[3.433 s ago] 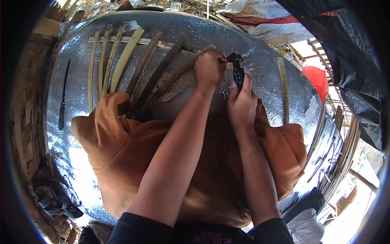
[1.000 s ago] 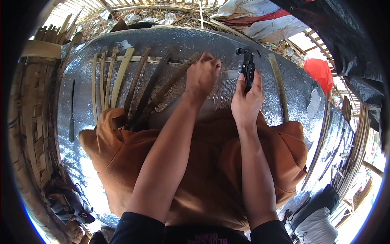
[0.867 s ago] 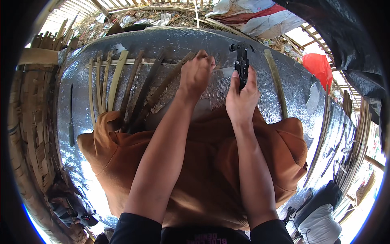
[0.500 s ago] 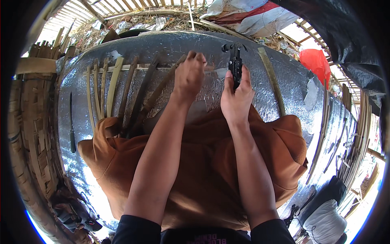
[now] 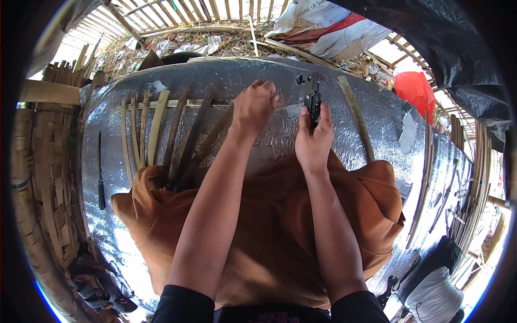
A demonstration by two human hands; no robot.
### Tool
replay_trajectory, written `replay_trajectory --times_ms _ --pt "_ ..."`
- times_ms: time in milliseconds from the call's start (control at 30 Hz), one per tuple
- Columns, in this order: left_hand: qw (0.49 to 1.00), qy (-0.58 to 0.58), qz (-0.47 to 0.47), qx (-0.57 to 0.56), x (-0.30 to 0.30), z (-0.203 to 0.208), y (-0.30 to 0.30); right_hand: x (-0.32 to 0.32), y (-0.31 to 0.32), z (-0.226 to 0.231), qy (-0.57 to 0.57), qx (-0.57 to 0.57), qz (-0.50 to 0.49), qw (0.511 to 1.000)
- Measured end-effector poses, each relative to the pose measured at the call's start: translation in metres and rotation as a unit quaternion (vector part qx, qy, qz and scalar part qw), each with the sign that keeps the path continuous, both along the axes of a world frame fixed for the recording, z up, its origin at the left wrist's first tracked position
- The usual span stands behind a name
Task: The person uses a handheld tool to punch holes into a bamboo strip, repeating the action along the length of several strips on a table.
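My right hand [image 5: 314, 141] is wrapped round a black hammer multi-tool [image 5: 311, 101], which stands upright with its head pointing away from me. My left hand [image 5: 254, 107] is raised to the left of it, fingers curled closed and a little blurred. What those fingers hold, if anything, I cannot make out. A gap separates the two hands. Beneath my forearms a brown cloth [image 5: 258, 237] is spread over my lap. Several bamboo strips [image 5: 157, 126] lie side by side to the left, their near ends running under the cloth.
A silver foil mat [image 5: 215, 70] covers the surface around me. At far left lies a knife [image 5: 100, 188] with a dark handle; a single bamboo strip [image 5: 355, 116] lies right of my hands. A red bag [image 5: 414, 91] hangs at right, and a white bundle [image 5: 433, 296] sits lower right.
The view has shifted slightly, so the mat and strips sit lower in the picture. My left hand has come a little nearer the multi-tool; my right hand keeps its hold.
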State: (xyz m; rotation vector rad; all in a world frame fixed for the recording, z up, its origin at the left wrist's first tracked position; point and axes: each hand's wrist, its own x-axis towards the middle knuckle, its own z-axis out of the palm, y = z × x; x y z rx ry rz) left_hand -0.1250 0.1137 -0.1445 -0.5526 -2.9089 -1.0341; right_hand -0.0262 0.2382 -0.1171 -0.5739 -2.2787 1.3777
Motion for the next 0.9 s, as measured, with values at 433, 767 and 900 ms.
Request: replay_trajectory --times_ms 433,767,900 --pt "0.985 -0.124 0.011 -0.121 -0.033 -0.009 0.012 -0.003 0.001 -0.002 0.04 0.01 0.012 0.999" --pt "0.979 -0.166 -0.094 -0.068 -0.051 -0.007 -0.003 -0.003 0.001 0.0 0.02 0.01 0.004 1.0" --pt "0.977 -0.152 -0.133 -0.067 -0.056 -0.009 -0.006 -0.003 0.0 0.003 0.005 -0.003 0.018 1.0"
